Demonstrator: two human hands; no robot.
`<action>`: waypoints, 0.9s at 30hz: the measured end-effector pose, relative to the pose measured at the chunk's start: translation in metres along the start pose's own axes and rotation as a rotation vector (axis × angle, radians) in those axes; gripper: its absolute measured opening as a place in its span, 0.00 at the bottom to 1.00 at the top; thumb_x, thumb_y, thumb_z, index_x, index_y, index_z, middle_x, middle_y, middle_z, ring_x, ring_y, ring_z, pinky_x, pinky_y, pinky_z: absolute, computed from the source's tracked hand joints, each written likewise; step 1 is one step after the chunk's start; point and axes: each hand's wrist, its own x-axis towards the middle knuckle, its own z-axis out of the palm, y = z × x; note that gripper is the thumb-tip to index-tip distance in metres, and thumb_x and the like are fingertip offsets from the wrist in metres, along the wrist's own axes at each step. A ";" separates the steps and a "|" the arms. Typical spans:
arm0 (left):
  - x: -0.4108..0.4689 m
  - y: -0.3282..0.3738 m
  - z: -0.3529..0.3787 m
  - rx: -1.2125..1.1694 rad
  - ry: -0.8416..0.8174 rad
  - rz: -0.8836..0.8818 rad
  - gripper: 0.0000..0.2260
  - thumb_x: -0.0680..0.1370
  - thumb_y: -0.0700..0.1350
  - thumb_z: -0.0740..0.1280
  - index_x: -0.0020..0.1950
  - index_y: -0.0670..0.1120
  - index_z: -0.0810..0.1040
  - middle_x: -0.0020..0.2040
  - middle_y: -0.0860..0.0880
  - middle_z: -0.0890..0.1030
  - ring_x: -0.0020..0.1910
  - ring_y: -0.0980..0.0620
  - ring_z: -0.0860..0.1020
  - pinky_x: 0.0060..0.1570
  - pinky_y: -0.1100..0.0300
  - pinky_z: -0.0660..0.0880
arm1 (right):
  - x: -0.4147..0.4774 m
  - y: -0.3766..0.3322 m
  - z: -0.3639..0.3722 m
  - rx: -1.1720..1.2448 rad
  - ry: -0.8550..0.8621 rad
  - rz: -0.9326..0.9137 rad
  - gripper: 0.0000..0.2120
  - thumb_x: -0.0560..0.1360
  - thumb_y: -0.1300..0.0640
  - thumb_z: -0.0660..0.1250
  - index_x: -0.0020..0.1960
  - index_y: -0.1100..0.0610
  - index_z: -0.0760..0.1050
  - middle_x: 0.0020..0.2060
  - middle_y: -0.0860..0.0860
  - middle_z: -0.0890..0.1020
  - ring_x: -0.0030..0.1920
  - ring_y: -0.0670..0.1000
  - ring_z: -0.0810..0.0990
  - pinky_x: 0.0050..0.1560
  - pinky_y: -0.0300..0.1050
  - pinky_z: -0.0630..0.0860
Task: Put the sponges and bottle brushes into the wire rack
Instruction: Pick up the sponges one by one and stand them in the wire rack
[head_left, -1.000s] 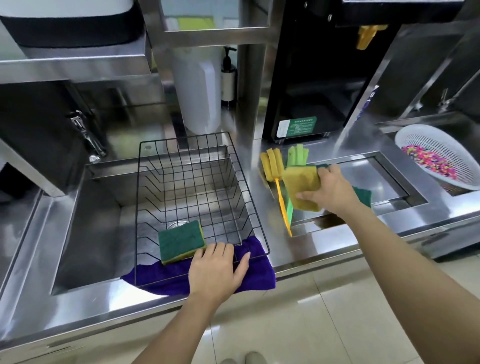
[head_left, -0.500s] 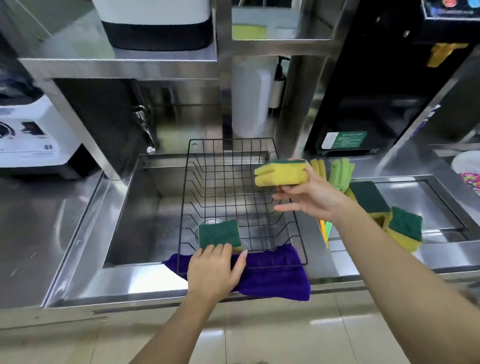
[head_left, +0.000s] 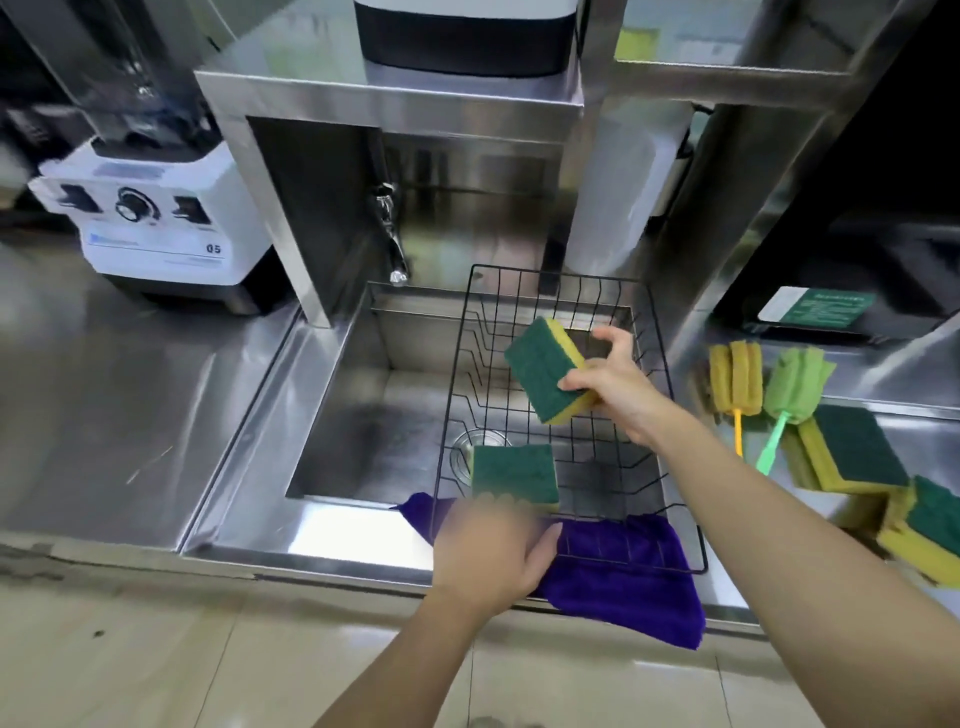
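Gripping a tilted sponge (head_left: 545, 370) over the wire rack (head_left: 654, 332), the right hand (head_left: 613, 387); left hand (head_left: 493, 551), blurred, lies flat, fingers released, on the rack's front edge.

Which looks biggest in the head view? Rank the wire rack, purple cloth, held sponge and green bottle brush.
1. wire rack
2. purple cloth
3. held sponge and green bottle brush: too alike to rank, since the brush is longer and thinner and partly hidden.

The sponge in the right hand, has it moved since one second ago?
Yes. The sponge went left, from beside the brushes to over the rack.
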 end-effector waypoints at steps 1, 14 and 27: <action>0.000 -0.001 0.001 0.005 0.004 0.009 0.19 0.77 0.58 0.58 0.36 0.46 0.77 0.32 0.49 0.78 0.31 0.49 0.75 0.33 0.58 0.71 | 0.006 0.000 0.003 -0.059 0.003 -0.011 0.28 0.69 0.67 0.68 0.64 0.52 0.61 0.51 0.55 0.76 0.48 0.53 0.76 0.43 0.46 0.73; -0.004 -0.001 0.008 0.023 0.092 0.028 0.18 0.79 0.56 0.59 0.34 0.46 0.74 0.30 0.50 0.74 0.30 0.49 0.72 0.32 0.57 0.68 | 0.035 0.030 0.023 0.168 0.018 0.170 0.14 0.70 0.68 0.67 0.50 0.57 0.68 0.36 0.51 0.71 0.36 0.48 0.70 0.36 0.43 0.67; -0.004 -0.001 0.007 0.042 0.089 0.041 0.18 0.78 0.56 0.60 0.34 0.46 0.74 0.30 0.50 0.74 0.30 0.50 0.71 0.32 0.58 0.67 | 0.044 0.049 0.024 0.015 -0.009 0.135 0.16 0.73 0.68 0.68 0.60 0.64 0.73 0.46 0.52 0.75 0.49 0.50 0.74 0.50 0.42 0.70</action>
